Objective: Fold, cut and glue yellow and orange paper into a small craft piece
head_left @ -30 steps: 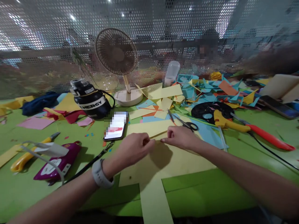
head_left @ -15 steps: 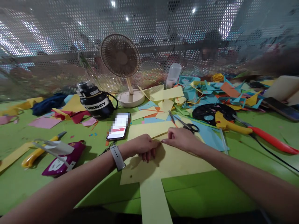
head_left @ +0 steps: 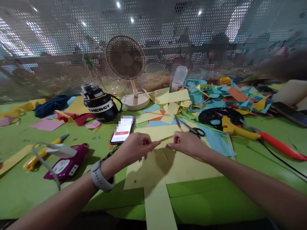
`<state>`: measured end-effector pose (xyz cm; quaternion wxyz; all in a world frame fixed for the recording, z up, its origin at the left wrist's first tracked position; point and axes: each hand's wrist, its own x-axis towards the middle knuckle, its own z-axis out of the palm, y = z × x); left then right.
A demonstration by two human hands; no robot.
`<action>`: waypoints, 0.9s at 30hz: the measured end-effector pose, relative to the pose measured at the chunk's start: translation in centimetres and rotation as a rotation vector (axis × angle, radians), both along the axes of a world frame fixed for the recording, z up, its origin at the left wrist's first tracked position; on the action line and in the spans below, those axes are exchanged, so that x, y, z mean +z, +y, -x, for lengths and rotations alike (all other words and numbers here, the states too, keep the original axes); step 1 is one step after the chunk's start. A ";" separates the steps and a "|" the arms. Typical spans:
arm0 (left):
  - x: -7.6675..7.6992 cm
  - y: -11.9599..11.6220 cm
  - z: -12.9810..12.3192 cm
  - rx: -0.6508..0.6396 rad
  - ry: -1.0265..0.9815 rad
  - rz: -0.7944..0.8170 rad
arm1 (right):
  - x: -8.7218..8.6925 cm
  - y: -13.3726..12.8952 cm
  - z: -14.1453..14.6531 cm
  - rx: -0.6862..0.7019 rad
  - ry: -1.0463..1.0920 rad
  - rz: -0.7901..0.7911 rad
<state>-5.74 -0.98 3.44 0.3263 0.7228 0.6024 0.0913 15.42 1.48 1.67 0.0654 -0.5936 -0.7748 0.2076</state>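
My left hand (head_left: 137, 147), a pale watch strap (head_left: 102, 177) on its wrist, has its thumb and forefinger closed at one end of a narrow yellow paper strip (head_left: 166, 138). The strip's other end runs into my curled right hand (head_left: 188, 143), whose thumb points back toward the left. Both hands are just above pale yellow paper sheets (head_left: 192, 171) spread in front of me. A long light yellow strip (head_left: 158, 204) hangs off the near table edge. Black-handled scissors (head_left: 198, 131) lie open behind my right hand. Most of the right fingers are hidden.
Behind are a phone (head_left: 122, 131), a black bottle (head_left: 102, 107) and a fan (head_left: 135, 100). A yellow glue gun (head_left: 240, 129), a red-handled tool (head_left: 283, 147) and paper scraps (head_left: 216, 95) lie right; a purple power strip (head_left: 72, 163) and a yellow-handled cutter (head_left: 35, 161) left.
My left hand has drawn back to the left and turned, its fingers now at the narrow strip's left end. The right hand has stayed almost in place.
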 end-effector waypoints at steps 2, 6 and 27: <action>-0.1 0.2 0.4 -0.034 0.173 -0.335 | 0.0 0.0 0.0 0.005 0.005 0.002; -1.1 1.0 0.8 -0.198 0.303 -0.392 | -0.4 0.1 -0.3 0.016 0.048 -0.025; -4.1 2.5 1.0 -0.431 0.180 -0.677 | -1.6 -1.1 -0.7 0.602 0.153 -0.503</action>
